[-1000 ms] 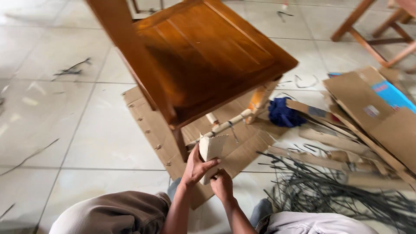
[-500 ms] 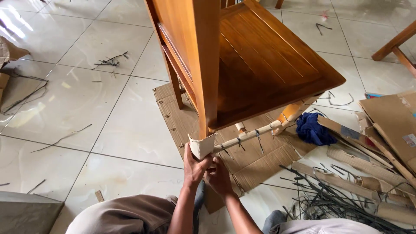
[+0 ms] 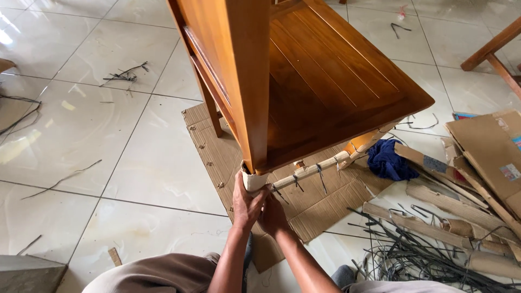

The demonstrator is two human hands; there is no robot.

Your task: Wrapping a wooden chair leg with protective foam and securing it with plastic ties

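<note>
under the wooden chair point(image 3: 325, 81), left hand point(image 3: 245, 204) and right hand point(image 3: 273, 217) around cardboard-wrapped leg point(image 3: 253, 180)

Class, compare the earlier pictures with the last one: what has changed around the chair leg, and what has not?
The pale cardboard wrap, earlier held loose and open below the seat, now sits closed around the chair leg. The left hand and right hand have stayed on it throughout. The blue cloth, flat cardboard sheet and black straps lie as before.

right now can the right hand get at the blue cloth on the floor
Probably yes. The right hand is pressed at the paper wrap on the chair leg, and the blue cloth lies in the open to its right; only the wrapped rail runs between them.
</note>
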